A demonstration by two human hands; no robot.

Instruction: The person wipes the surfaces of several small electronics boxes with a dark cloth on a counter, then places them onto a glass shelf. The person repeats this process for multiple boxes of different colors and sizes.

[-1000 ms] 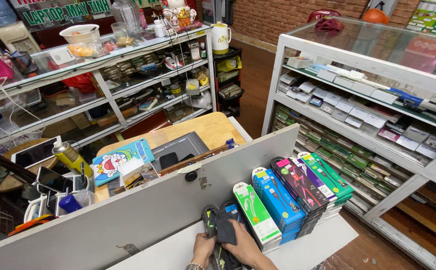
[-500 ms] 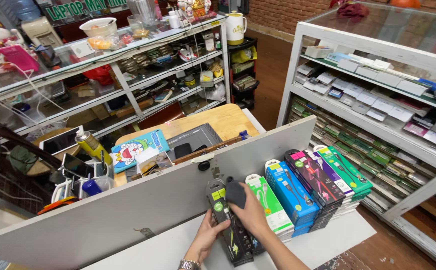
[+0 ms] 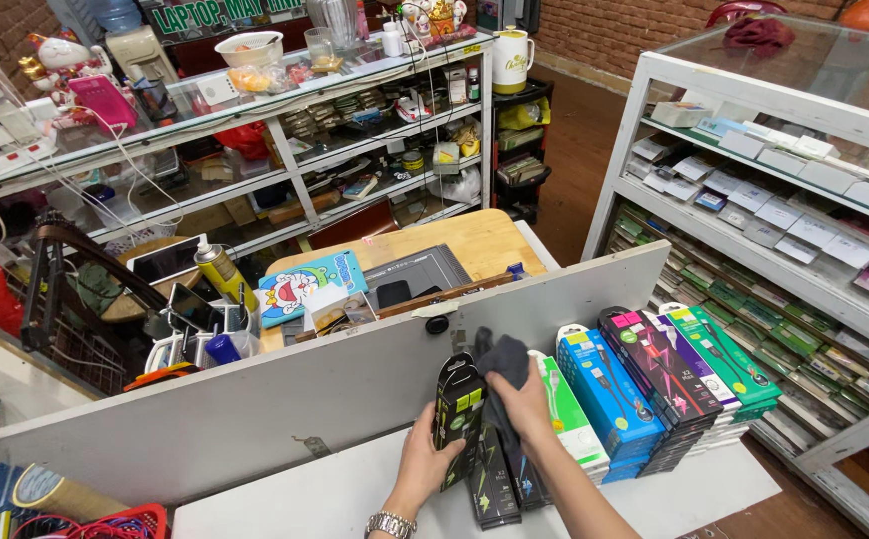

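Left hand (image 3: 425, 461) grips a black box (image 3: 457, 414) upright on the counter (image 3: 335, 499); right hand (image 3: 524, 404) presses a grey cloth (image 3: 502, 361), apparently wiping it; next wants steady holding.

The box (image 3: 457, 419) being held is black with yellow-green markings, and the cloth (image 3: 502, 361) is dark grey. Beside them stand a white-and-green box (image 3: 566, 424), a blue box (image 3: 609, 395), a black box streaked with pink (image 3: 659, 369) and a green box (image 3: 722, 356). The tabletop (image 3: 674, 489) and the partition (image 3: 285, 399) are white.
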